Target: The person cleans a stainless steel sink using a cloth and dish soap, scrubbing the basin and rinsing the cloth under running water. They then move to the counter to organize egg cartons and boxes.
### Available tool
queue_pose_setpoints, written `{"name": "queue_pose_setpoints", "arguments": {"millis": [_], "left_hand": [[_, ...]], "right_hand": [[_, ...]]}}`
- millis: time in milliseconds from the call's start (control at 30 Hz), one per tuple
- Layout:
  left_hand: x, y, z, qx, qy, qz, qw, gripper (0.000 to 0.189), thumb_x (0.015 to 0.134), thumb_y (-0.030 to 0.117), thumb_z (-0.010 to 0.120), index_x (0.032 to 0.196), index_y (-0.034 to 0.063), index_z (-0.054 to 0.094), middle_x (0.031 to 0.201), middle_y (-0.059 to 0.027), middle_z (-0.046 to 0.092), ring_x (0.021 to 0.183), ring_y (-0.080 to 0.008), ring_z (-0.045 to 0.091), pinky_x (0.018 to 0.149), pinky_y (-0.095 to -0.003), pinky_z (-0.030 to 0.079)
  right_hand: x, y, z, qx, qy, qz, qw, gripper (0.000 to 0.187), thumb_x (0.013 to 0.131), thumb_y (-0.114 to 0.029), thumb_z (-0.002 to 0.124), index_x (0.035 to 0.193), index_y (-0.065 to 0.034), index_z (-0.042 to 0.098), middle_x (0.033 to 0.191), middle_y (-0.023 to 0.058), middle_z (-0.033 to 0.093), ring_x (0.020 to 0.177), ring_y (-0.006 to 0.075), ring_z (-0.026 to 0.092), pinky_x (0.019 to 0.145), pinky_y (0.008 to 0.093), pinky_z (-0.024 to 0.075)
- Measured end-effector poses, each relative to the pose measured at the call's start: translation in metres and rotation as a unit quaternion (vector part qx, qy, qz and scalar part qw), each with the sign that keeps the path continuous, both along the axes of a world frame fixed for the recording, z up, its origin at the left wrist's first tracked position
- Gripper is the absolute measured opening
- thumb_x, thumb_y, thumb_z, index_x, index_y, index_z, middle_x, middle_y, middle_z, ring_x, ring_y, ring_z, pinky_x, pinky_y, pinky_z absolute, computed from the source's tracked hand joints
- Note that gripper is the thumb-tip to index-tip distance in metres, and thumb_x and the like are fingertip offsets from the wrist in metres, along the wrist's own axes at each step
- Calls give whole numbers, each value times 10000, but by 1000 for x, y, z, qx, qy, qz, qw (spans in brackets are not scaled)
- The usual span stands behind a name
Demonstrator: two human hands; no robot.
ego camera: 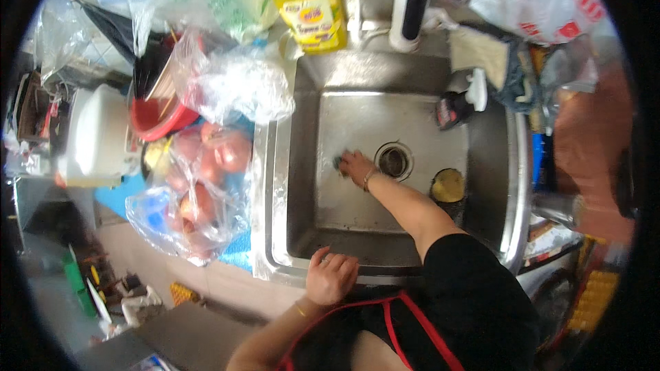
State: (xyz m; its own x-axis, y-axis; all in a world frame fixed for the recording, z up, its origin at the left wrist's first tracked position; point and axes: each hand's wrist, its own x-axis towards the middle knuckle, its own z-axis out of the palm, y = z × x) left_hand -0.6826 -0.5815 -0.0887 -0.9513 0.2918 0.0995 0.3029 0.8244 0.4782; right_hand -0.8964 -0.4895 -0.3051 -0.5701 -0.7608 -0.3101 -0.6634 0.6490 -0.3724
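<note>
My right hand (356,167) reaches into the stainless steel sink (356,206) and presses a small dark green scouring pad (338,163) against its floor. Hand and pad are blurred. Just right of the fingers is the round drain (394,161). My left hand (332,274) is at the sink's front rim, its fingers loosely curled; nothing shows in it, though its palm is hidden. Inside the sink's right side are a dark spray bottle with a white trigger head (461,100) and a round yellowish object (448,186) that I cannot identify for sure.
Left of the sink lie clear plastic bags of round reddish produce (198,206) beside a red bowl (162,116). Behind it stand a yellow dish soap bottle (311,15) and a white-and-black cylinder (411,7). Cloths (482,56) hang at the right rear, below a white plastic bag (541,0).
</note>
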Motion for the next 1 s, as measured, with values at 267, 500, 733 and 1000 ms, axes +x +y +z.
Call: {"name": "queue_pose_setpoints", "arguments": {"millis": [267, 500, 733, 1000], "left_hand": [[5, 2, 0, 9, 60, 10, 998, 95, 686, 95, 620, 750, 100, 551, 683, -52, 523, 662, -223, 545, 780, -386, 399], [7, 5, -3, -5, 69, 8, 998, 60, 707, 96, 600, 737, 94, 549, 686, -64, 530, 670, -245, 544, 773, -388, 406], [-86, 16, 18, 141, -45, 110, 983, 218, 814, 290, 565, 843, 81, 623, 776, -108, 616, 796, -248, 596, 789, -347, 443], [-245, 69, 67, 690, -311, 199, 622, 443, 886, 314, 507, 1224, 64, 365, 1034, -79, 559, 899, -194, 565, 757, -296, 472]], "right_hand": [[-68, 121, 192, -361, 180, -478, 780, 536, 688, -104, 558, 1201, -96, 404, 1172, 137, 497, 1048, 339, 486, 869, 395, 407], [-148, 131, 279, -116, 246, -464, 843, 474, 710, -133, 556, 1177, -108, 479, 1066, 142, 521, 961, 319, 512, 811, 418, 447], [-104, 136, 254, -148, 132, -412, 890, 382, 747, -160, 580, 1121, -90, 551, 1050, 114, 577, 932, 274, 567, 768, 382, 477], [-78, 109, 287, -494, -217, -379, 752, 321, 756, -211, 632, 1013, -24, 586, 903, 76, 624, 779, 142, 575, 701, 274, 460]]}}
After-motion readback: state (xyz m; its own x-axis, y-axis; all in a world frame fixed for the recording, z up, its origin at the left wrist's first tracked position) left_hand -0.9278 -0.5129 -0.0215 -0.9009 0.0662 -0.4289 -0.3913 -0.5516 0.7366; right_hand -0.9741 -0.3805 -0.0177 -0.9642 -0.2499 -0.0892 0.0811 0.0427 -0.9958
